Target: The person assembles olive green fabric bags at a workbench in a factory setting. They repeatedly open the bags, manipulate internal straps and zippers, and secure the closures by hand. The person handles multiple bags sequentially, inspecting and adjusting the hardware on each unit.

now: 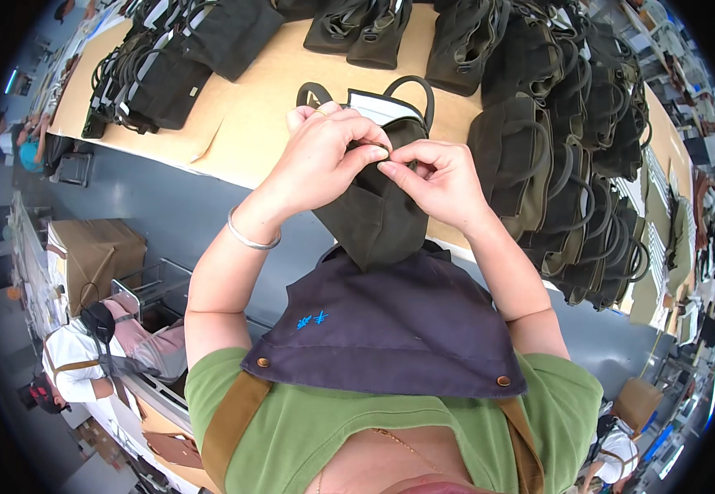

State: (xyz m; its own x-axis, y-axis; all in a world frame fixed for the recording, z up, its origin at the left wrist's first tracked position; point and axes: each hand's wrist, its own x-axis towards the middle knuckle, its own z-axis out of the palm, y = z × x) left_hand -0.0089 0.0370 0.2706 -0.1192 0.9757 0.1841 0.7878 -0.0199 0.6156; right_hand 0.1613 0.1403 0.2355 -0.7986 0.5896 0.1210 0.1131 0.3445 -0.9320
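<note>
Both my hands meet over a dark olive fabric bag (pixel 378 210) at the near edge of the table. The bag has two rounded handles standing up at its far side and a pale lining (pixel 384 107) showing at its mouth. My left hand (pixel 325 152), with a bracelet at the wrist, pinches the bag's edge between thumb and fingers. From the other side, my right hand (pixel 440 177) pinches the same edge, its fingertips almost touching the left ones. Any small part between the fingertips is too small to make out.
The tan-topped table (pixel 250 115) carries rows of similar dark bags (pixel 530 156) on the right and more bags (pixel 168 78) at the far left. A brown box (pixel 98 251) stands left, beyond a metal cart. Seated people work at lower left and lower right.
</note>
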